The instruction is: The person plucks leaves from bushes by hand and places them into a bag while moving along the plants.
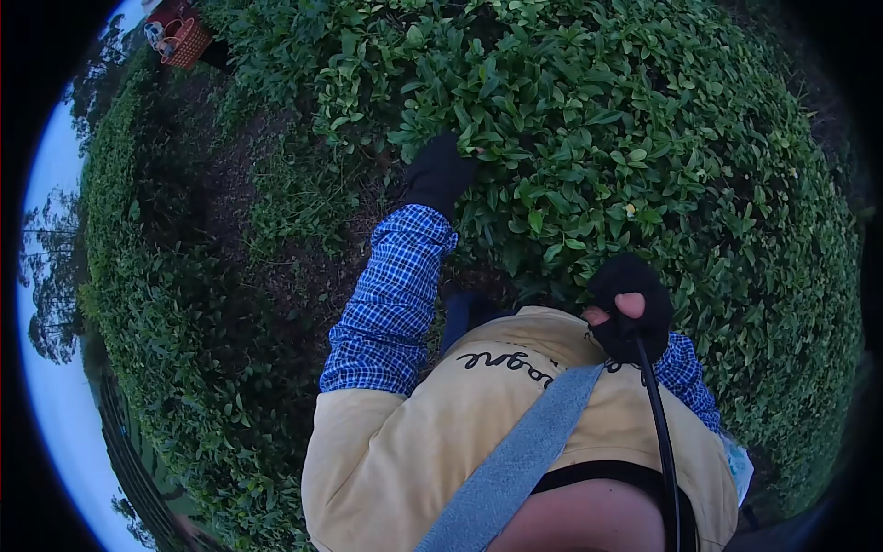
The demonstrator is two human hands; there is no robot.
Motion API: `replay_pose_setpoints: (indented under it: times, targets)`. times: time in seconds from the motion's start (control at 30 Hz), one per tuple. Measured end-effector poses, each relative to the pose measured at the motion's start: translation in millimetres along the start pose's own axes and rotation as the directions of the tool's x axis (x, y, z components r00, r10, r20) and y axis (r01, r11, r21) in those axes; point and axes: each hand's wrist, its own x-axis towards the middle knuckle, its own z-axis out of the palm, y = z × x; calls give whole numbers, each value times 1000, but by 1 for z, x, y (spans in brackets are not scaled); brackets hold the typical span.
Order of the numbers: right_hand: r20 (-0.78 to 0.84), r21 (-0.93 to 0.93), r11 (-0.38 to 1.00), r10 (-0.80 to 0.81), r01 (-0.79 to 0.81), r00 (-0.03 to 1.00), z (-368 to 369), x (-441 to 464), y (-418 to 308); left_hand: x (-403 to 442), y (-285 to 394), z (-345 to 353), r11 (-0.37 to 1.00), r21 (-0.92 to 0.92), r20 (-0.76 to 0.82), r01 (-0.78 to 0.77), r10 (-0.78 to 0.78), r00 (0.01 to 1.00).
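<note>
The leafy bush (pixel 589 120) fills the upper middle and right, its long axis curving down the right side; open soil (pixel 230 184) borders its left edge. The left hand (pixel 440 173) reaches forward to that edge, fingers largely hidden among leaves, grip unclear. The right hand (pixel 631 308) is bent close before the chest; whether its fingers close on anything cannot be told.

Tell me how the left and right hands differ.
The left hand reaches out to the leafy bush; the right hand is drawn in by the yellowish shirt. Bare skin shows plainly on the right hand, hardly on the left. Both have dark coverings and blue checked sleeves.
</note>
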Motion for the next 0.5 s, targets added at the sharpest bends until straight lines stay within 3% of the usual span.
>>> replay_pose_setpoints:
  times: [0.1, 0.2, 0.27, 0.3, 0.37, 0.4, 0.43, 0.47, 0.5]
  targets:
    - [-1, -1, 1000, 2, -2, 1000, -2, -2, 0, 4, -8, 16, 997, 61, 87, 39, -44, 995]
    - [-27, -12, 1000, 13, -14, 1000, -2, -3, 0, 6, -19, 13, 998, -11, 151, 67, -65, 986]
    - [-50, -22, 1000, 19, -21, 999, -3, -6, -1, 2, -13, -5, 978, -72, 244, 195, -173, 954]
    - [-51, -23, 1000, 20, -21, 999, -3, -5, -1, 1, -25, 6, 979, -70, 245, 191, -169, 955]
    - [-54, -24, 1000, 19, -21, 998, -3, -5, 0, -1, -58, 36, 953, -273, 31, 129, -125, 992]
    - [-57, -21, 999, 26, -27, 998, -2, -6, 0, -6, -61, 30, 954, -272, 31, 128, -124, 992]
    - [-60, -18, 999, 31, -32, 998, -2, -7, 1, -17, -63, 23, 920, -360, -91, -156, 132, 987]
    - [-62, -21, 999, 27, -28, 998, -4, -5, 1, -22, -62, 16, 806, -407, -232, -431, 365, 902]
    - [-43, -23, 999, 32, -33, 999, -5, -4, 1, -19, -48, 3, 804, -405, -230, -435, 371, 900]
